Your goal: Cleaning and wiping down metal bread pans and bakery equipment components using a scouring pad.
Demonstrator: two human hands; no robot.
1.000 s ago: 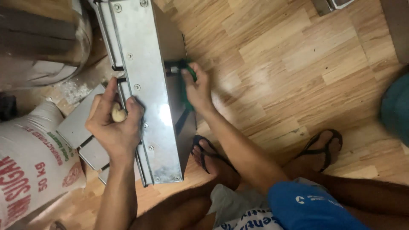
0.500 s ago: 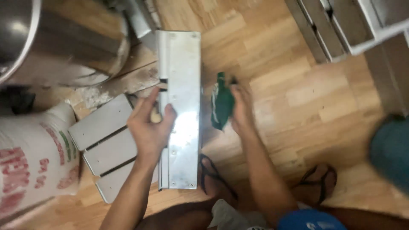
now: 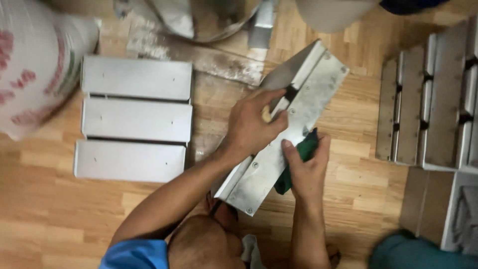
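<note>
Change since earlier frame: the metal tray is now lying tilted, its far end swung to the right, where half a second ago it was running nearly straight away from the person; the view is also sitting closer, with the stack on the right now coming into sight.
Left hand: closing over the tray's left edge near its dark slot, fingers curled across the top face, gripping it.
Right hand: pressing a green cloth against the tray's right edge, thumb lying on the metal, fingers wrapped round the cloth.
Tray position: resting on the wooden floor just in front of the person's knee, near end towards the body, far end pointing far-right.
Count, flat trays on left: three, lying side by side in a near-to-far row, faces up, well apart from the held one.
Count, trays in hand: one.
Count, cloths: one.
Stack on right: several more metal pieces standing on edge; exact number I cannot tell.
Far left: one white sack with red print, just beside the three trays.
Far centre: one large metal vessel, partly cut off by the frame.
</note>
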